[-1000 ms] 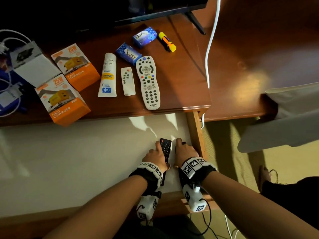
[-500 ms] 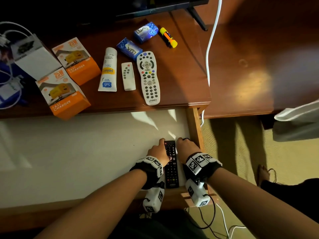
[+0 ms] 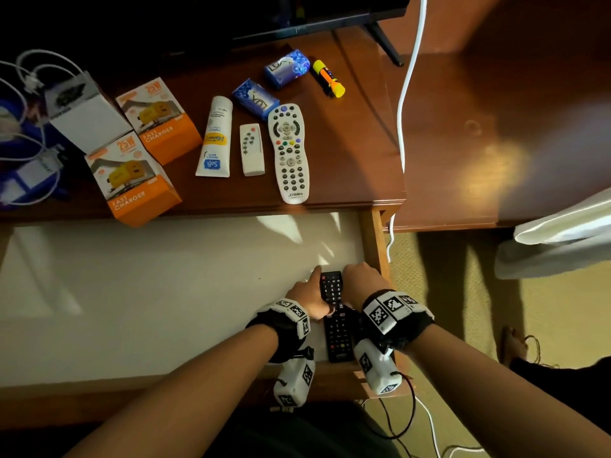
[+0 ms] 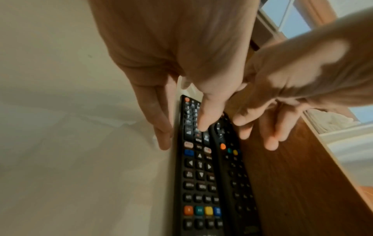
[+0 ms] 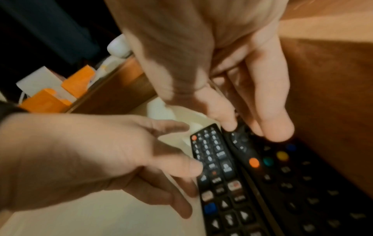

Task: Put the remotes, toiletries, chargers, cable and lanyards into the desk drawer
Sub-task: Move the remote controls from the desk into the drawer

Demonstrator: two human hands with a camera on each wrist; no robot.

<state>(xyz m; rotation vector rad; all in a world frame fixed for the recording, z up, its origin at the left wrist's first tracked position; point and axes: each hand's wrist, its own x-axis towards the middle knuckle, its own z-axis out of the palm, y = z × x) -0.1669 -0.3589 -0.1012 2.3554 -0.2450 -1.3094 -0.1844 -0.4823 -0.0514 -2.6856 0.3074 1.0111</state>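
Observation:
Two black remotes lie side by side in the right front corner of the open drawer point(image 3: 165, 292), against its wooden right wall point(image 3: 372, 239). My left hand point(image 3: 309, 294) rests on the left black remote point(image 3: 331, 287), thumb on its buttons and straight fingers along its left edge. My right hand point(image 3: 360, 280) touches the top end of the right black remote point(image 5: 282, 167) with straight fingertips. On the desk lie a large white remote point(image 3: 289, 153), a small white remote point(image 3: 252, 149), a white tube point(image 3: 215, 137), two blue soap packs point(image 3: 254, 99) and two orange charger boxes point(image 3: 132, 180).
A yellow-orange stick point(image 3: 329, 78) lies near the TV stand. A white box point(image 3: 87, 114) sits at the desk's left, beside a white cable tangled with blue lanyards point(image 3: 26, 127). A white cord point(image 3: 401, 104) hangs down beside the desk's right edge. The drawer's white liner stretches leftward.
The black remote between my hands came down and toward the drawer's front, and now lies flat. Both hands have stayed on the remotes, fingers loosened.

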